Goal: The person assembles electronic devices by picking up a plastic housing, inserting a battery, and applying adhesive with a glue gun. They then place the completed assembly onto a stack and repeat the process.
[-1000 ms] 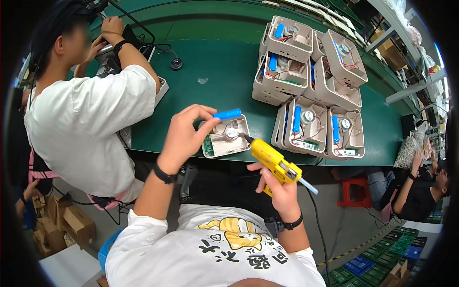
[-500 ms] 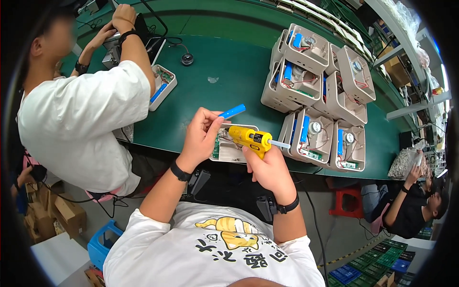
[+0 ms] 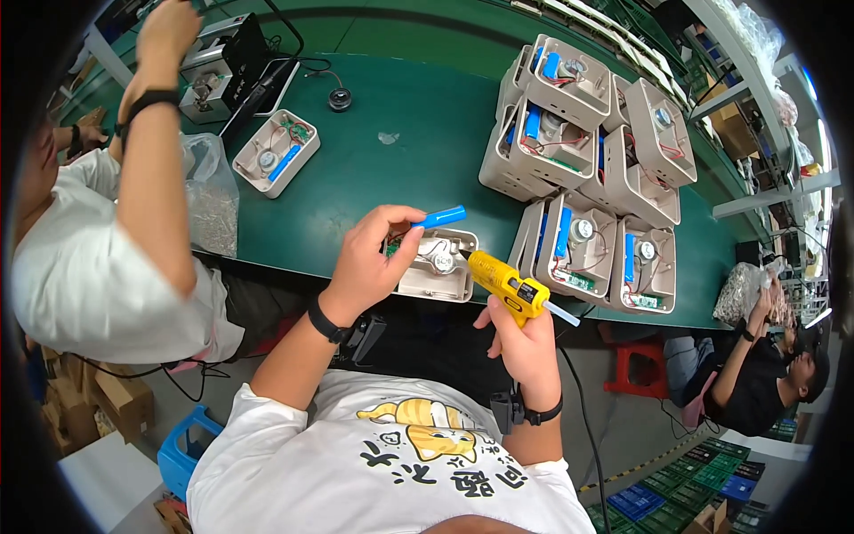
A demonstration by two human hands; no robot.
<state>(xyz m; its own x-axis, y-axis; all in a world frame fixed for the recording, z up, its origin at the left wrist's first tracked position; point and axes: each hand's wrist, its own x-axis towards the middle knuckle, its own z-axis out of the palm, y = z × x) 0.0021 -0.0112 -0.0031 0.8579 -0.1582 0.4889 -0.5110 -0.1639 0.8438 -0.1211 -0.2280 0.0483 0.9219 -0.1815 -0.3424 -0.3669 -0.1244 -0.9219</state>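
Between the thumb and fingers of my left hand (image 3: 372, 256) is a blue cylindrical battery (image 3: 441, 217), held above an off-white plastic housing (image 3: 449, 287). The housing lies at the table's near edge, with a round metal-backed speaker (image 3: 442, 259) and wires inside. My left hand covers its left part, where a bit of green circuit board shows. My right hand (image 3: 525, 343) is wrapped round the handle of a yellow hot glue gun (image 3: 507, 287). Its nozzle points up and left, beside the housing's right wall, and a pale glue stick (image 3: 561, 313) sticks out of its back.
Stacked off-white housings (image 3: 569, 222) with batteries and speakers stand to the right. Another housing (image 3: 277, 153) sits at the left, near a bag of small parts (image 3: 211, 200) and a metal machine (image 3: 212, 76). A co-worker (image 3: 98, 240) is at the left. A black cable (image 3: 583, 400) hangs at the right.
The glue gun has moved right and down, off the housing, uncovering the speaker. My left hand with the battery shifted slightly. The co-worker's arm has swung left, away from the left housing.
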